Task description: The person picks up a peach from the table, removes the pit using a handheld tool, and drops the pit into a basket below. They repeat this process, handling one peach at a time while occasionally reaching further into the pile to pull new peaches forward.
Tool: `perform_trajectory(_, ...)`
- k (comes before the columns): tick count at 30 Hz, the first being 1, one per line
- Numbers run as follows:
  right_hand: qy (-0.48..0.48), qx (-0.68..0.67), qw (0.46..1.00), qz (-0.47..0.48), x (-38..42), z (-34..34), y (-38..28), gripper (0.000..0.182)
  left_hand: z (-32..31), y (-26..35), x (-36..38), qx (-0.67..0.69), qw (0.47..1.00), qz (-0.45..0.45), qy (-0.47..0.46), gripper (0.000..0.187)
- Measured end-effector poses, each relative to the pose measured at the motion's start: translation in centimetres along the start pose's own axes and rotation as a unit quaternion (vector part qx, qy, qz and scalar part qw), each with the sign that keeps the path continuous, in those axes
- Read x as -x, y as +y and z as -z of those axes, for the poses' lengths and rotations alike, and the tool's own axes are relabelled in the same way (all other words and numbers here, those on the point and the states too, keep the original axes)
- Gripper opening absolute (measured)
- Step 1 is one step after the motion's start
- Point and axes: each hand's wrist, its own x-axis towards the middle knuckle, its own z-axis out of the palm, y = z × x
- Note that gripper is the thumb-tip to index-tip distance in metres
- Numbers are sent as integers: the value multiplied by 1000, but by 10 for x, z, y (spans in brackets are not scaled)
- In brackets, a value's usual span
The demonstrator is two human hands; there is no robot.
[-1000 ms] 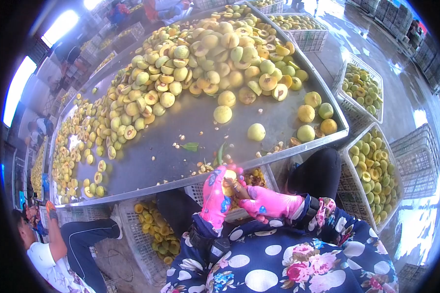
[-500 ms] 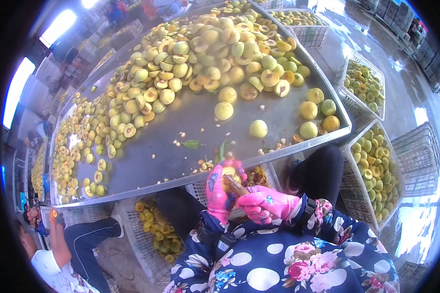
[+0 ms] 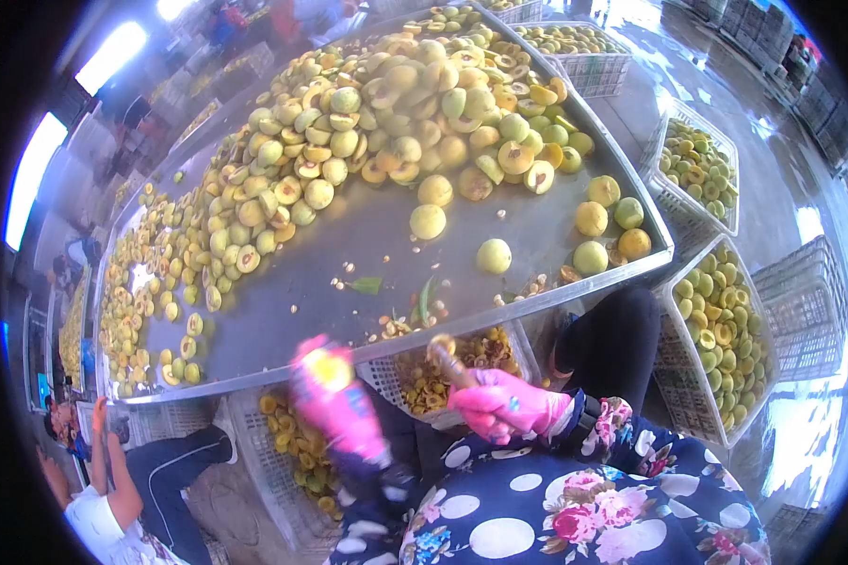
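Note:
My left hand (image 3: 341,405), in a pink glove and smeared by motion, carries a yellow stone fruit (image 3: 330,370) in its fingers near the table's front edge. Whether that fruit is whole or halved is too blurred to tell. In a pink glove too, my right hand (image 3: 509,405) is closed around the handle of a pitting tool (image 3: 454,363). Its rounded, brownish tip points up and left, over a crate of yellow-brown scraps (image 3: 457,367). On the metal table (image 3: 349,325) lies a big heap of yellow-green stone fruit halves (image 3: 349,141).
Loose fruit (image 3: 493,256), pits and a green leaf (image 3: 366,284) lie toward the table's raised front edge. Below left stands a crate of yellow pieces (image 3: 297,443). Crates of fruit (image 3: 716,320) line the right side. Another person (image 3: 113,499) sits at the lower left.
My left hand has swung left with the fruit, away from the tool. My right hand has barely moved and still grips the tool, whose tip is now in plain sight.

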Motion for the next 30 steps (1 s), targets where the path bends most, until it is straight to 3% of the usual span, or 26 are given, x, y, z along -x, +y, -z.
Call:
perform_trajectory(2,65,162,982,-76,-2,5,6,20,61,-29,-26,231,963,61,122,29)
perform_trajectory(3,64,208,972,-92,0,7,8,20,88,-29,-41,0,990,97,107,30)
perform_trajectory(4,62,253,959,-108,1,10,9,20,109,-28,-42,-291,954,55,45,29)
perform_trajectory(7,62,302,945,-113,4,17,8,21,102,-23,-52,-409,907,-93,-39,32)
perform_trajectory(8,75,308,943,-98,7,17,7,22,68,15,-50,-241,961,38,-128,35)
perform_trajectory(9,89,315,941,-82,10,18,5,22,44,5,-58,-196,964,-37,-178,32)
perform_trajectory(12,103,270,955,-71,31,22,-2,23,-56,34,-59,-98,927,20,-362,40)
perform_trajectory(16,147,250,957,-27,53,34,2,23,-177,35,-51,-154,814,-277,-487,47)
perform_trajectory(17,153,230,961,-16,56,35,0,23,-200,28,-47,-168,796,-274,-513,50)
perform_trajectory(19,164,190,968,4,63,39,2,22,-223,13,-40,-230,724,-367,-537,52)
perform_trajectory(22,164,172,971,12,70,49,5,21,-233,31,-48,-251,729,-251,-585,51)
perform_trajectory(24,166,150,975,10,73,49,4,22,-221,24,-54,-50,779,-29,-624,48)
perform_trajectory(25,170,140,975,6,76,46,-1,22,-211,18,-56,54,779,84,-619,47)
perform_trajectory(26,174,131,976,2,77,44,-5,23,-199,4,-53,253,721,252,-593,46)
perform_trajectory(29,154,100,983,28,75,40,-12,23,-151,32,-40,435,615,424,-503,49)
perform_trajectory(30,154,107,982,35,74,31,-20,22,-140,37,-34,421,630,455,-467,53)
